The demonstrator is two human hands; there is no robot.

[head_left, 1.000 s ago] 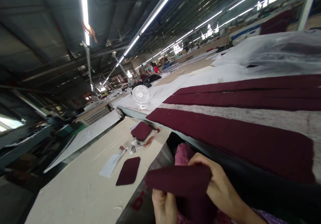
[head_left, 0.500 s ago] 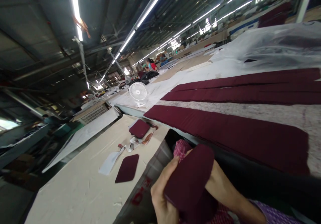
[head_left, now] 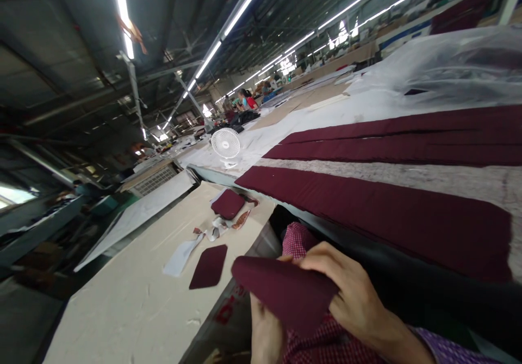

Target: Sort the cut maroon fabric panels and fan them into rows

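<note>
Between my hands, over my lap, is a maroon fabric piece (head_left: 285, 293) with rounded corners, tilted and slightly bent. My right hand (head_left: 346, 288) grips its far right edge, thumb and fingers closed on the cloth. Under its near left side, my left hand (head_left: 267, 320) holds it from below; most of those fingers are hidden behind the fabric. To the left, a similar maroon piece (head_left: 209, 266) lies flat on the cream-covered table (head_left: 134, 298). Farther back rests a small stack of maroon pieces (head_left: 228, 203).
White paper (head_left: 182, 256) and scraps (head_left: 218, 227) lie on the cream table. On the long table to the right are stacked maroon strips (head_left: 379, 206) and clear plastic sheeting (head_left: 444, 62). A white fan (head_left: 225, 143) stands at its edge. A person in red (head_left: 249, 100) is far back.
The held fabric piece has turned from upright to flatter, its end now pointing left. My right hand has come up from behind it onto its far edge.
</note>
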